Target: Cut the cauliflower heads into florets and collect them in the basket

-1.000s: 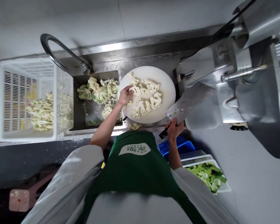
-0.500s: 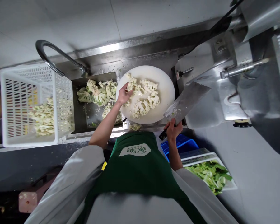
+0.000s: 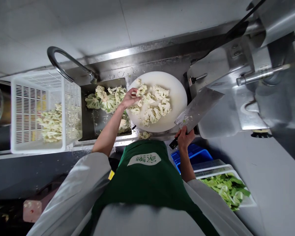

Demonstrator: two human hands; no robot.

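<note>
My left hand (image 3: 129, 99) is over the left edge of a round white cutting board (image 3: 178, 95). Its fingers are curved and apart, with the tips beside a cauliflower floret (image 3: 142, 89); whether they touch it I cannot tell. More cut cauliflower pieces (image 3: 151, 114) lie across the board. My right hand (image 3: 185, 137) is wrapped round the black handle of a cleaver (image 3: 199, 106). The wide blade points up and right, off the board's right side, with small white crumbs on it near the handle.
Larger cauliflower chunks (image 3: 109, 101) lie in the sink (image 3: 98, 121) under a curved faucet (image 3: 61, 55). A white basket (image 3: 64, 131) holds cut cauliflower at left. Right stands a metal machine (image 3: 216, 111). Below are a blue crate (image 3: 204, 155) and leafy greens (image 3: 226, 188) in a white basket.
The view has shifted slightly, so the scene sits a little further right. My left hand has moved slightly up and left relative to the board. My right hand still holds the cleaver.
</note>
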